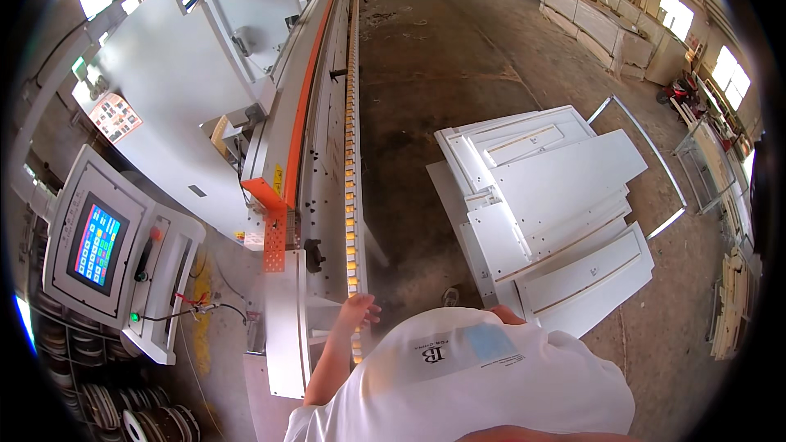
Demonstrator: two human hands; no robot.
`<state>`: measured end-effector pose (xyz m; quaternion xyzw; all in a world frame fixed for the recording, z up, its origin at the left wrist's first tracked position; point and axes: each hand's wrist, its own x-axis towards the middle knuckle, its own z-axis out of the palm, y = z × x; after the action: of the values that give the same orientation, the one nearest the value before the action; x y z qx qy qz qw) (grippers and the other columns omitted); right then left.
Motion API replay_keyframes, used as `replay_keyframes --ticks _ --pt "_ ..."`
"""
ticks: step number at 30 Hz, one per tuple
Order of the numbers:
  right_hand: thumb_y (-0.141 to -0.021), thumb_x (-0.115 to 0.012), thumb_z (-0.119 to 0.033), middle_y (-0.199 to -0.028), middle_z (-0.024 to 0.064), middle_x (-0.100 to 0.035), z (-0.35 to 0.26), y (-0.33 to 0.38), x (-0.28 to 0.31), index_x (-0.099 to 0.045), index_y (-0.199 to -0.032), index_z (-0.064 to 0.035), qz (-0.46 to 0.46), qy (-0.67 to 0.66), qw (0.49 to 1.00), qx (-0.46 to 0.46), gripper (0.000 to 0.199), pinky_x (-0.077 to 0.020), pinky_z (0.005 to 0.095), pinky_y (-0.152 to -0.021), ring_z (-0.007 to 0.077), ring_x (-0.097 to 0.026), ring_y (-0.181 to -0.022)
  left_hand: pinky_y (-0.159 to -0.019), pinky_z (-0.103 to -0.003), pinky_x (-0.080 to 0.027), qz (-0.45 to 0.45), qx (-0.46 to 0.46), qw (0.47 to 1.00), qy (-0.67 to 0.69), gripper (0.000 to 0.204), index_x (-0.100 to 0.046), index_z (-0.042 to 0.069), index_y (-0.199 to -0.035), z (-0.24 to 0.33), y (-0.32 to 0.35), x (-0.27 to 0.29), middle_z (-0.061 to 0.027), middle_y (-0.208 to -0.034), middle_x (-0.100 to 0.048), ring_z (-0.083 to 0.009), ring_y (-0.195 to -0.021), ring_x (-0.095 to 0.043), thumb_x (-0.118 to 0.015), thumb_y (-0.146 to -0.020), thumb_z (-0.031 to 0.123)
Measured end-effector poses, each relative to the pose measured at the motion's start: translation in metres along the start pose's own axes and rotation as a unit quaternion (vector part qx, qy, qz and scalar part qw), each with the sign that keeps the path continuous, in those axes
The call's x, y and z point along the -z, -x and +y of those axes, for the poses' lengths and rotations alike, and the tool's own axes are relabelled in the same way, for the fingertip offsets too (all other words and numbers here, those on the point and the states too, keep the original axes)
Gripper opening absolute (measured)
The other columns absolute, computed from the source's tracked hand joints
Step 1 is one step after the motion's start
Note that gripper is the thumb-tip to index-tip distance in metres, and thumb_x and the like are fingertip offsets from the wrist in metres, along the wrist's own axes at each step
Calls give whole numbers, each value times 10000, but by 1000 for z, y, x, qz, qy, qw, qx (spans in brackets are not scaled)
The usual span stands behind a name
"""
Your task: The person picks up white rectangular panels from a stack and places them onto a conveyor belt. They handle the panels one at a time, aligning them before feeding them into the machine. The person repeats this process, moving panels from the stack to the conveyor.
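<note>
My left hand (pixel 358 311) is over the near end of a rail with yellow rollers (pixel 352 237), along the side of a long white machine (pixel 315 196). Its fingers are loosely bent and a little apart, with nothing visible in them. I cannot tell whether the hand touches the rail. A small part of my right hand or arm (pixel 508 315) shows past my white shirt, close to a stack of white panels (pixel 573 180). The shirt hides its fingers. The panels lie unevenly on one another, several with drilled holes or brown grooves.
At the left stands a control panel with a lit screen (pixel 101 244). An orange perforated bracket (pixel 274 237) juts from the machine's near end. Rolls of edge banding (pixel 160 423) sit at the lower left. A metal frame (pixel 667 168) lies beyond the panels; long crates (pixel 585 20) stand far right.
</note>
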<state>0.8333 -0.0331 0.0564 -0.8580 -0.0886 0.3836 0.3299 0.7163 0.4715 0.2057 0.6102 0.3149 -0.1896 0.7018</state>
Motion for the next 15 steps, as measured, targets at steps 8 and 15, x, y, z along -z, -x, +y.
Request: replay_keyframes --ticks 8,15 --pt "-850 -639 -572 -777 138 -703 -23 10 5 -758 -848 -38 16 -8 1000 -4 547 -493 416 -701 263 -658 -725 -450 -278 -518 6 -3 1000 -4 416 -550 52 -1277 -2 0 0 -133 -1039 -726 -216 -709 -742 -611 -992 349" --pt "-848 -652 -568 -784 124 -714 -23 11 9 -764 -834 -42 15 30 999 -12 538 -498 405 -700 257 -672 -736 -496 -288 -486 12 -3 1000 -9 390 -581 82 -1245 3 3 -5 -110 -995 -721 -203 -701 -720 -613 -985 371"
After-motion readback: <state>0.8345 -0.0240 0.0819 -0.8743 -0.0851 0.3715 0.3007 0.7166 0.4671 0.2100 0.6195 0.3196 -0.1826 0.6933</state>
